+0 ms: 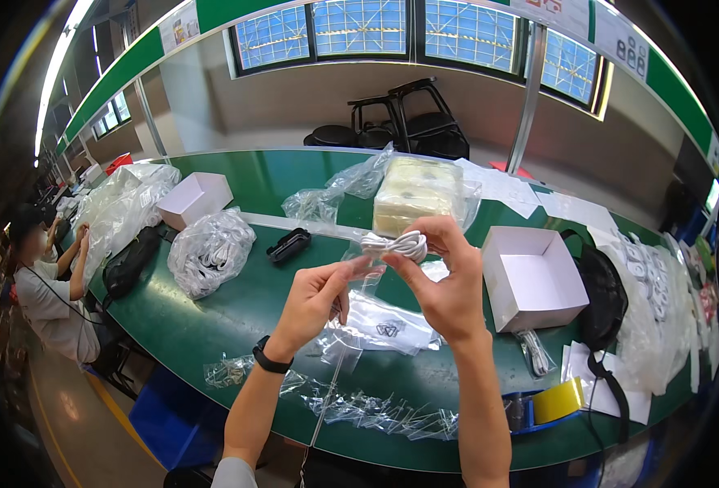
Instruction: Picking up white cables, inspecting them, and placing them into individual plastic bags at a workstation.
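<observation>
In front of me, above the green table, my right hand pinches a coiled white cable between thumb and fingers. Close by on its left, my left hand is closed on a small clear plastic bag, whose thin film hangs below the coil. The bag's mouth is hard to make out. Below both hands lie flat clear bags with a dark printed mark. A bagged white cable rests on the table to the right of my right forearm.
An open white box stands right, beside a black pouch. A yellow tape roll sits near the front edge. Further left are a bag of cables, a black object and another white box. A co-worker sits far left.
</observation>
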